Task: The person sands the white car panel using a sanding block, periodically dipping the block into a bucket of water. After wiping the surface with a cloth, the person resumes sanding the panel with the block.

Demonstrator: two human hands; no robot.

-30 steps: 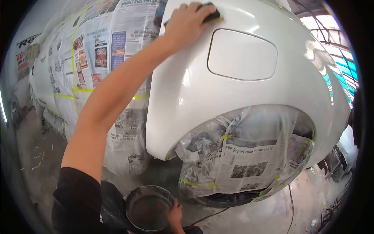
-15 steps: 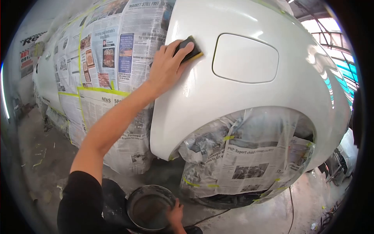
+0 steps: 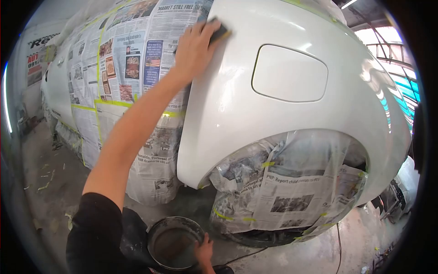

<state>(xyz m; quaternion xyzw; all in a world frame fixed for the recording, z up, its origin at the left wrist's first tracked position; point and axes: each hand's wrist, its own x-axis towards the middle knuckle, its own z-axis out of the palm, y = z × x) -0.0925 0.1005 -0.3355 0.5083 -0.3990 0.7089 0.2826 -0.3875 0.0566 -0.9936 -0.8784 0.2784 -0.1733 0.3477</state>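
The white car (image 3: 219, 105) is the biggest thing here, filling most of the view. Its back side panel is smooth, round and shiny, with bright light spots on top and wavy blue and white stripes shining on the right. Next to the panel, on the left, big newspaper sheets (image 3: 82, 77) cover the car's side. They are full of words and little color pictures. More newspaper (image 3: 255, 214) hides the wheel, with see-through plastic over part of it. Strips of bright yellow tape (image 3: 114, 103) run along the paper.

Down low, by the person's leg, is a round dark bucket (image 3: 156, 226). It looks gray and dull inside. Up on the panel is the fuel door (image 3: 290, 73), white like the car, with rounded corners and a thin dark line all around it.

The left hand (image 3: 196, 52) is up at the panel's left edge, beside the newspaper. Its fingers are bent tight around a sanding block (image 3: 220, 33). The right hand (image 3: 204, 251) holds the bucket's rim, with its fingers curled over the edge. The block is smallest. It is black with a yellowish edge, a bit blurry, and it sits against the white panel, above and left of the fuel door.
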